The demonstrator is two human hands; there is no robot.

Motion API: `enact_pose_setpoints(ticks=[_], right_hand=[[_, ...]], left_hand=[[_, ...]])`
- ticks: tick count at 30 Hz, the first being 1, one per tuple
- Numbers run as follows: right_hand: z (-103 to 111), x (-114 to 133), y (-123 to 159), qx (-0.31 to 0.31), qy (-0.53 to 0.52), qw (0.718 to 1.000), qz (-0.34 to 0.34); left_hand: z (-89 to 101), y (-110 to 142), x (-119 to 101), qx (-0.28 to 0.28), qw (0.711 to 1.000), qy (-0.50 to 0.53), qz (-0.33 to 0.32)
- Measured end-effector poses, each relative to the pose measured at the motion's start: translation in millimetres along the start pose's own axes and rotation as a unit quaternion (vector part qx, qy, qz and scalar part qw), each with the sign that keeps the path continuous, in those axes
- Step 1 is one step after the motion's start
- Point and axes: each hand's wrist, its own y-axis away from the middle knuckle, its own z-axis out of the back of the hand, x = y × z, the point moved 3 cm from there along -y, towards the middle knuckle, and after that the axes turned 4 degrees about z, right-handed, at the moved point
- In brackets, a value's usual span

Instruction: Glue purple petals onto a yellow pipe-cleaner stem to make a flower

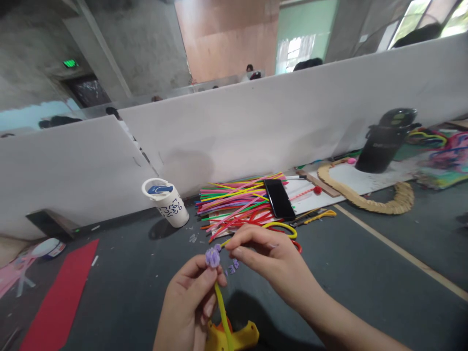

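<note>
My left hand [195, 295] is closed, with thumb and fingers pinching a fuzzy purple pipe-cleaner flower [212, 257]. A yellow-green pipe-cleaner stem [220, 304] runs down from under it. Just to the right, my right hand [270, 256] pinches a short thin yellow piece [225, 243] with a small purple curl [218, 247] at its end, close against the flower. Small purple curls [233, 266] lie on the dark table behind the fingers. Below my hands sits a yellow plastic object [248, 336] with an orange part, largely hidden.
Colourful pipe cleaners [234, 202] lie piled at the back, a black phone [280, 199] on them. A white cup [173, 209] stands left of the pile, a black canister [383, 141] far right. Red sheet [60, 297] lies left; a white partition [234, 131] borders the table.
</note>
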Motion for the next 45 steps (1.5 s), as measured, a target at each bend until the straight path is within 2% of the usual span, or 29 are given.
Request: enact_pose_setpoints(ticks=[5, 9, 14, 22, 26, 29, 31, 32, 33, 37, 41, 45], right_hand=[[-3.5, 1.8, 0.4, 0.030, 0.008, 0.999, -0.008], [-6.6, 3.1, 0.4, 0.054, -0.018, 0.998, -0.037], [-8.7, 5.7, 1.2, 0.080, -0.032, 0.995, -0.043], [-11.2, 6.7, 3.0, 0.053, -0.004, 0.995, -0.079], [-8.0, 7.9, -1.2, 0.049, -0.010, 0.996, -0.074], [-2.1, 5.5, -0.7, 0.066, 0.079, 0.992, -0.072], [-5.2, -3.3, 8.1, 0.146, 0.240, 0.958, -0.062], [-10.2, -10.9, 15.9, 0.205, 0.328, 0.921, -0.049], [-17.4, -20.3, 25.8, 0.266, 0.420, 0.868, -0.015], [-50.8, -69.2, 67.5, 0.319, 0.504, 0.802, 0.024], [-79.1, -109.4, 92.7, 0.329, 0.540, 0.774, 0.036], [-87.8, -122.1, 94.4, 0.312, 0.536, 0.784, 0.032]], left_hand=[[-2.1, -1.6, 3.1, 0.049, 0.998, 0.032, 0.040], [-1.5, -1.4, 4.7, 0.056, 0.997, 0.031, 0.048], [-1.1, -1.6, 6.1, 0.062, 0.996, 0.026, 0.063], [-3.2, -1.2, 7.6, 0.058, 0.997, 0.012, 0.051], [-0.5, -2.5, 6.0, 0.069, 0.996, 0.008, 0.056], [4.9, -3.3, 2.1, 0.077, 0.995, 0.027, 0.056], [8.8, -3.0, -1.2, 0.084, 0.994, 0.043, 0.053], [10.2, -2.6, -2.6, 0.090, 0.993, 0.049, 0.052], [11.4, -2.1, -3.9, 0.094, 0.993, 0.052, 0.049], [14.1, -0.5, -8.3, 0.084, 0.995, 0.053, 0.023], [15.2, 1.6, -12.1, 0.076, 0.995, 0.058, 0.004], [17.9, 3.5, -16.2, 0.059, 0.997, 0.047, -0.013]])
